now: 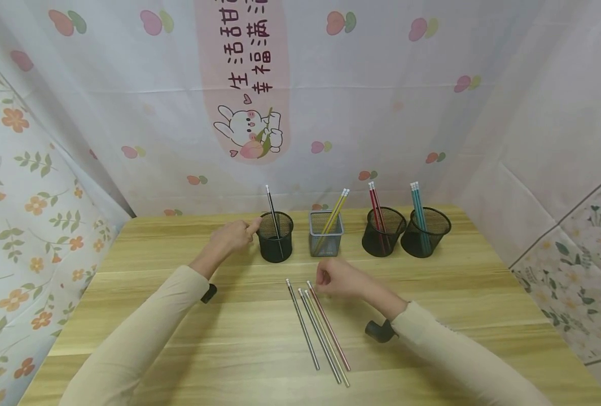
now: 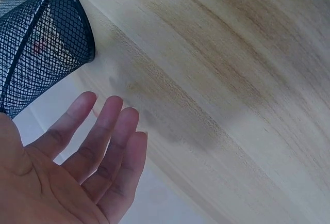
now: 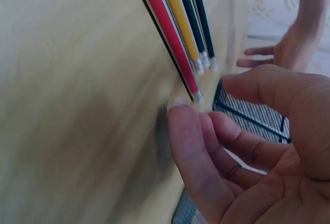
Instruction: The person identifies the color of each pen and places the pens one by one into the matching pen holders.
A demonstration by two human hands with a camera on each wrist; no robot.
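My left hand (image 1: pixel 234 235) is at the left side of a round black mesh pen cup (image 1: pixel 275 251), fingertips right at its rim; a black pencil (image 1: pixel 271 202) leans inside. In the left wrist view the fingers (image 2: pixel 124 146) are loosely extended. My right hand (image 1: pixel 345 278) hovers beside the eraser end of a red pencil (image 1: pixel 329 327) on the table. Its thumb stands apart from the bent fingers, with nothing between them in the right wrist view. Left of the red pencil lie a yellow pencil (image 1: pixel 333 351) and two dark pencils, one (image 1: pixel 303 326) set slightly apart.
A square grey mesh holder (image 1: pixel 325 247) with yellow pencils (image 1: pixel 337 210) stands right of the first cup. Farther right are two black mesh cups, one (image 1: pixel 371 246) with red pencils (image 1: pixel 374 202), the other (image 1: pixel 438 239) with blue pencils (image 1: pixel 417 203). A printed curtain (image 1: pixel 381 113) hangs behind the table.
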